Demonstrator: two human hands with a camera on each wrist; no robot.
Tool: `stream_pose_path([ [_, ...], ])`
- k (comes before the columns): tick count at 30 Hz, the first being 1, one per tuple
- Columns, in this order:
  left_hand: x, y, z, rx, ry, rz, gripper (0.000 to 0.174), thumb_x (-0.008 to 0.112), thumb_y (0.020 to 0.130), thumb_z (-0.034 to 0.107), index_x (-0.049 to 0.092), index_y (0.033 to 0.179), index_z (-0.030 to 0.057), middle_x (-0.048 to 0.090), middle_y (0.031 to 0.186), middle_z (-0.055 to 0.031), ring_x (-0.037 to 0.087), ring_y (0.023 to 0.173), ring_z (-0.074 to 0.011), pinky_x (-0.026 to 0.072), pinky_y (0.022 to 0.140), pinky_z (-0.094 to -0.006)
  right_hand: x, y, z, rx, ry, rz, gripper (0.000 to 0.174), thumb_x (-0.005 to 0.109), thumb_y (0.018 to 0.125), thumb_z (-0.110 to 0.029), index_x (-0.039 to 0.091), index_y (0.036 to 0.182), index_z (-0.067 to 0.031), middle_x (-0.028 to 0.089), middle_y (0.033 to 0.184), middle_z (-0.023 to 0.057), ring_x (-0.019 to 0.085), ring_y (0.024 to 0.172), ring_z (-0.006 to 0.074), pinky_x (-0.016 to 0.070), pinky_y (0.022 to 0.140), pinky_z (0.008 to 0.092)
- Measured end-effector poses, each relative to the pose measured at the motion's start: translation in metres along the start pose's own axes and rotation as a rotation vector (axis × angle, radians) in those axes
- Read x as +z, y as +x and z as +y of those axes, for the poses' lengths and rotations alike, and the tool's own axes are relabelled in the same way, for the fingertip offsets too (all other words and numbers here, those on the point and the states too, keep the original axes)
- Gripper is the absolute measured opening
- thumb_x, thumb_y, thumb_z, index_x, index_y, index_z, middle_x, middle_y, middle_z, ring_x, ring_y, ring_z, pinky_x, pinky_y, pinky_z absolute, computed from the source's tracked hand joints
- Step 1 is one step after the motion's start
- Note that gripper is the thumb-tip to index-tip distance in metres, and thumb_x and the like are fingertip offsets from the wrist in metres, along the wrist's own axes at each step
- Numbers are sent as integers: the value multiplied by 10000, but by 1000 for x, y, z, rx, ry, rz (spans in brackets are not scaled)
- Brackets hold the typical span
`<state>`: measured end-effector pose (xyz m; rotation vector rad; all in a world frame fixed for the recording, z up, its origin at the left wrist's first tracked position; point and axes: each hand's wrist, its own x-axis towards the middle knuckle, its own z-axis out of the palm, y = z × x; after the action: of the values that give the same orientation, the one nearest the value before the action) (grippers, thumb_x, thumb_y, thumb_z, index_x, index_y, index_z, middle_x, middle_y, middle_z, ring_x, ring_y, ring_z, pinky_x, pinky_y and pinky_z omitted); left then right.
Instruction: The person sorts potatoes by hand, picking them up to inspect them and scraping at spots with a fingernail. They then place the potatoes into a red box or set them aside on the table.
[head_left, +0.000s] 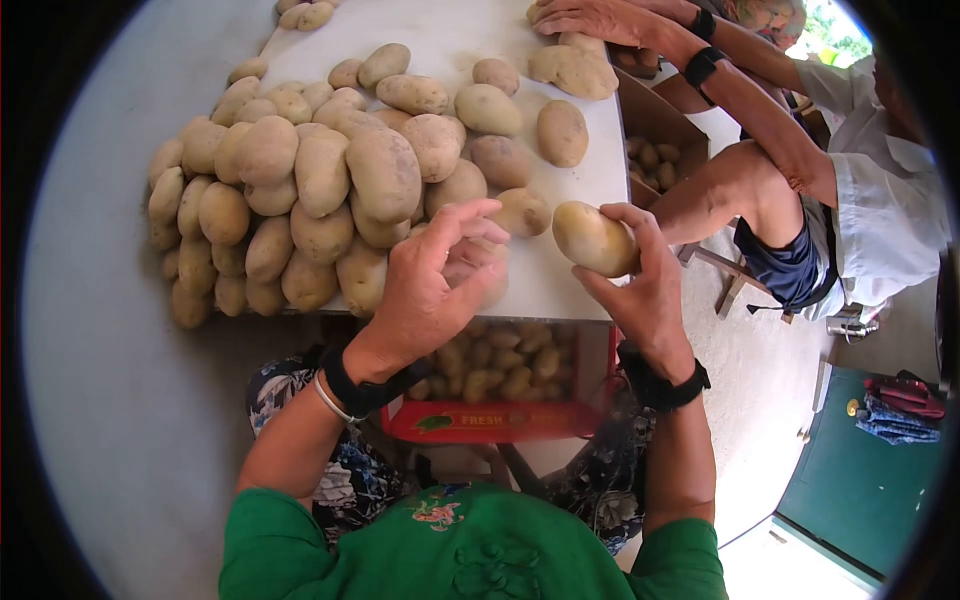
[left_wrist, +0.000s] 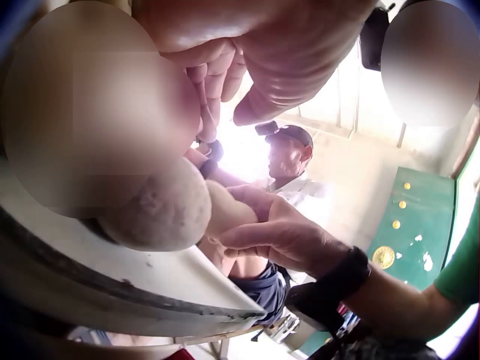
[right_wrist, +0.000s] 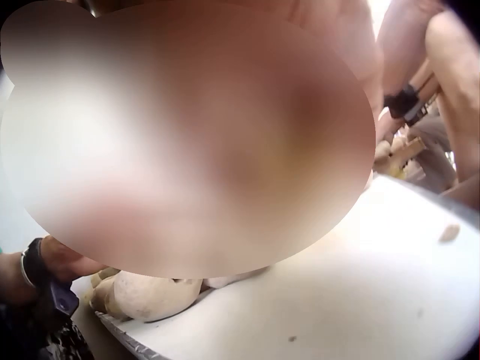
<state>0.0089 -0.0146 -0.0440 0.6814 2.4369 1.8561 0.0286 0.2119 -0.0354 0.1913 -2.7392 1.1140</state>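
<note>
In the head view, the right hand point(head_left: 655, 290) pinches a pale yellow potato point(head_left: 592, 240) between thumb and fingers, just past the table's near right corner. The left hand point(head_left: 420, 290) is raised by the pile's near right side, its blurred fingers loosely bent with no potato seen in them. A large heap of potatoes point(head_left: 268, 150) covers the middle of the white table point(head_left: 600, 190). The left wrist view shows the left hand point(left_wrist: 262, 52) above and the right hand point(left_wrist: 292, 240) holding its potato point(left_wrist: 229, 214). Most of the right wrist view is blurred out.
Below the table edge, a red box point(head_left: 490, 425) of potatoes stands between the person's knees. Another person point(head_left: 800, 170) sits at the right, with hands near potatoes on the far table side. A brown carton point(head_left: 690, 140) of potatoes stands beside the table.
</note>
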Motion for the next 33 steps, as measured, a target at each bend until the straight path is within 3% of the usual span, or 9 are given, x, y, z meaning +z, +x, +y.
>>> stream_pose_path([
  [2, 4, -4, 5, -214, -408, -49, 525, 651, 825, 53, 421, 1296, 21, 612, 1064, -134, 621, 909, -129, 525, 686, -276, 6, -7, -8, -43, 230, 35, 564, 777, 632, -53, 507, 1127, -68, 579, 1094, 123, 579, 977, 332, 485, 809, 354],
  [3, 3, -3, 8, -227, -468, -130, 575, 672, 835, 107, 383, 1325, 24, 579, 1132, -155, 620, 886, -125, 531, 701, -272, 11, -9, -8, -171, 254, 21, 568, 807, 628, -63, 512, 1113, -82, 578, 1130, 116, 588, 1010, 307, 496, 812, 351],
  [4, 2, -3, 9, -236, -468, -130, 575, 672, 835, 107, 383, 1325, 24, 579, 1132, -155, 620, 886, -125, 531, 701, -272, 14, -11, -11, -165, 258, 17, 568, 807, 628, -63, 512, 1113, -82, 578, 1130, 116, 588, 1010, 307, 496, 812, 351],
  [6, -2, -3, 11, -338, -503, -328, 687, 683, 838, 113, 288, 1396, 41, 451, 1274, -105, 549, 997, -133, 510, 765, -264, 17, -13, -20, -289, 147, -51, 556, 812, 642, -73, 507, 1106, -84, 573, 1160, 119, 598, 1012, 287, 503, 810, 341],
  [8, -6, -2, 16, -432, -496, -387, 651, 678, 840, 96, 316, 1379, 44, 451, 1261, -88, 524, 1059, -134, 496, 842, -280, 24, -16, -23, -323, 169, -41, 551, 809, 652, -77, 494, 1104, -81, 569, 1175, 132, 601, 1008, 300, 504, 816, 343],
  [10, -2, -5, 14, -284, -449, -320, 591, 670, 843, 79, 355, 1342, 47, 459, 1240, -82, 499, 1105, -138, 454, 936, -292, 28, -18, -24, -243, 425, -22, 547, 796, 659, -56, 481, 1106, -71, 567, 1176, 145, 593, 1020, 327, 503, 821, 354],
  [14, 2, -6, 5, -158, -280, -290, 544, 676, 834, 59, 384, 1293, 47, 465, 1225, -77, 473, 1152, -146, 412, 993, -291, 26, -17, -22, -222, 391, -76, 540, 783, 670, -41, 474, 1111, -73, 561, 1183, 153, 588, 1027, 339, 503, 821, 358],
  [16, 8, -5, -2, 25, -227, -130, 553, 751, 754, 139, 442, 1203, 39, 606, 1050, -133, 624, 943, -211, 499, 793, -316, 28, -16, -21, -264, 403, -48, 544, 768, 681, -25, 467, 1131, -77, 551, 1198, 156, 584, 1033, 341, 501, 826, 358],
  [33, 6, -1, 2, 32, -69, -129, 552, 767, 733, 167, 455, 1173, 47, 609, 1039, -159, 625, 945, -305, 488, 790, -353, 25, -12, -26, -317, 245, -60, 473, 734, 675, 27, 524, 1079, -99, 524, 1200, 163, 572, 1044, 360, 513, 824, 380],
])
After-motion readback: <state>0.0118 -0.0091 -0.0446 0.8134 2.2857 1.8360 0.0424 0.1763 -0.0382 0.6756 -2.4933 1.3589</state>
